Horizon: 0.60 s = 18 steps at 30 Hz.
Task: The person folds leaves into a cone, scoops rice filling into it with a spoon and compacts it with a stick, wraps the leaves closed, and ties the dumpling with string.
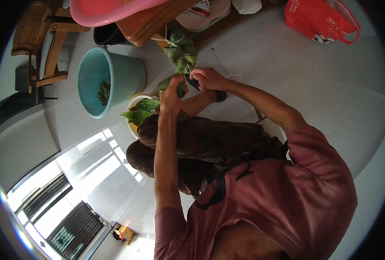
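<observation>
My left hand [171, 93] is wrapped round a green leaf-wrapped bundle [164, 83]. Just right of it, my right hand [206, 79] is closed in a pinch on a thin white string [191, 68]. A cluster of green leaf-wrapped bundles [181, 54] hangs on pale strings from the wooden table's edge, directly above both hands. Broad green leaves [142, 111] lie in a yellow and white basket [132, 128] beside my knees.
A teal bucket [129, 71] with a dark green bundle inside stands left. The pink basin [101, 18] rests on the wooden table [147, 26]. Wooden chair [32, 30] is upper left; a red bag [316, 19] lies upper right.
</observation>
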{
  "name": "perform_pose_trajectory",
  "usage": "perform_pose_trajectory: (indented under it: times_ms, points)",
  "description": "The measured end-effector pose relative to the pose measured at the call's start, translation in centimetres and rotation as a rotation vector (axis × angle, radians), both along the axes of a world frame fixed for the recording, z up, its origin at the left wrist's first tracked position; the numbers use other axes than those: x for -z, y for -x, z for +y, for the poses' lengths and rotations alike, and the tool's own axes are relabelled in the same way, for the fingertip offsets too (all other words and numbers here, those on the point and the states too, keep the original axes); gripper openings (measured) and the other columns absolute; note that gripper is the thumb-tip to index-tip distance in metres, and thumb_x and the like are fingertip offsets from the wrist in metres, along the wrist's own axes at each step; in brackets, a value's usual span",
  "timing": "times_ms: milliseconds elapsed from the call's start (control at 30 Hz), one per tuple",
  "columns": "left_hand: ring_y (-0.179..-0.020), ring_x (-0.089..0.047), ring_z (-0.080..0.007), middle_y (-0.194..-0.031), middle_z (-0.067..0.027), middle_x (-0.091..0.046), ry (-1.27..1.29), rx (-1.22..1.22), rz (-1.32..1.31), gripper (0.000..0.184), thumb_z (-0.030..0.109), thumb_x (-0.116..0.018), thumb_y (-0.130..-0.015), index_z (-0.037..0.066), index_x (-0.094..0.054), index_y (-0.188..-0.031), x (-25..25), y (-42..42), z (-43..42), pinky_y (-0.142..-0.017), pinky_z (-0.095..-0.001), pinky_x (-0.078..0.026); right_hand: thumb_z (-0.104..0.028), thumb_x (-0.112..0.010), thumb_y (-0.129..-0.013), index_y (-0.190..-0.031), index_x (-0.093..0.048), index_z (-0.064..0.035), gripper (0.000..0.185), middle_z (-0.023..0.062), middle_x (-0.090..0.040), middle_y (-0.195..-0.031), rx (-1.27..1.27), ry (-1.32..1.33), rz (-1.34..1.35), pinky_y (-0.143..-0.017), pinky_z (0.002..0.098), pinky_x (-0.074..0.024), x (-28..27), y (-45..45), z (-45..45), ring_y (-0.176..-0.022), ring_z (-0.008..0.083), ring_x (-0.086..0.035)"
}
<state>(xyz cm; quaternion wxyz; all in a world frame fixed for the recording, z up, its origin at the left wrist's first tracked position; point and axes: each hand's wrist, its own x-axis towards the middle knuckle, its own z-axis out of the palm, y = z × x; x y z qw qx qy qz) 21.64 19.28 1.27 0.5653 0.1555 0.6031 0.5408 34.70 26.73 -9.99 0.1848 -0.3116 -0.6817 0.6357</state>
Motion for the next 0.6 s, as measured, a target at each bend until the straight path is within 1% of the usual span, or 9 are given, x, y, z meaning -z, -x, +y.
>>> perform_pose_trajectory:
  times_ms: [67,167,300,400,500,600]
  points:
    - [-0.055,-0.049,-0.0136,-0.067,-0.0039,-0.052,0.022,-0.047,-0.103,0.015,0.014,-0.062,-0.074,0.002,-0.058,-0.082,0.2,-0.2,0.6,-0.05,-0.0269,-0.04,-0.023,-0.046,-0.086,-0.087,-0.057,-0.0046,0.022,0.0106,-0.055,-0.062,0.051,0.129,-0.025,-0.059,0.0339,-0.0438,-2.9,-0.9,-0.4,-0.056,0.0202,-0.055]
    - [-0.062,-0.047,-0.0148,-0.071,-0.0042,-0.051,0.01,0.047,-0.29,0.026,0.019,-0.06,-0.076,-0.001,-0.054,-0.091,1.5,0.4,1.7,-0.06,-0.0299,-0.041,-0.021,-0.045,-0.086,-0.088,-0.058,-0.0039,0.022,0.0128,-0.057,-0.067,0.139,0.062,0.044,-0.061,0.0341,-0.0444,-2.5,-0.7,-1.8,-0.059,0.0231,-0.057]
    - [-0.065,-0.046,-0.0162,-0.073,-0.0034,-0.05,-0.001,0.127,-0.501,0.023,0.022,-0.06,-0.076,0.003,-0.052,-0.086,1.6,0.0,2.0,-0.067,-0.0347,-0.041,-0.019,-0.044,-0.086,-0.088,-0.058,-0.0029,0.022,0.0149,-0.059,-0.071,0.182,0.05,0.068,-0.062,0.0339,-0.0447,-2.1,-1.8,-1.9,-0.062,0.0262,-0.057]
    - [-0.065,-0.045,-0.0172,-0.074,-0.0034,-0.049,-0.015,0.028,-0.475,0.022,0.023,-0.06,-0.076,0.005,-0.05,-0.082,0.9,0.2,1.3,-0.075,-0.0383,-0.042,-0.019,-0.045,-0.086,-0.087,-0.056,-0.002,0.02,0.0153,-0.058,-0.07,0.2,0.085,0.062,-0.061,0.035,-0.044,-2.4,-2.3,-2.4,-0.062,0.0267,-0.056]
    - [-0.073,-0.051,-0.0202,-0.078,-0.0056,-0.051,-0.056,0.014,-0.471,0.021,0.024,-0.06,-0.076,0.006,-0.05,-0.081,1.3,1.7,1.0,-0.082,-0.0427,-0.041,-0.018,-0.047,-0.087,-0.088,-0.056,-0.0022,0.018,0.016,-0.056,-0.069,0.206,0.022,0.086,-0.06,0.0361,-0.0432,-2.6,-2.5,-2.7,-0.061,0.0265,-0.056]
    - [-0.085,-0.055,-0.0247,-0.085,-0.0094,-0.055,0.024,-0.029,-0.379,0.022,0.024,-0.06,-0.077,0.006,-0.049,-0.083,1.0,0.7,0.9,-0.084,-0.0437,-0.042,-0.019,-0.048,-0.088,-0.091,-0.055,-0.0031,0.018,0.0168,-0.056,-0.069,0.169,-0.038,0.056,-0.059,0.0374,-0.0427,-2.6,-2.5,-3.0,-0.06,0.028,-0.055]
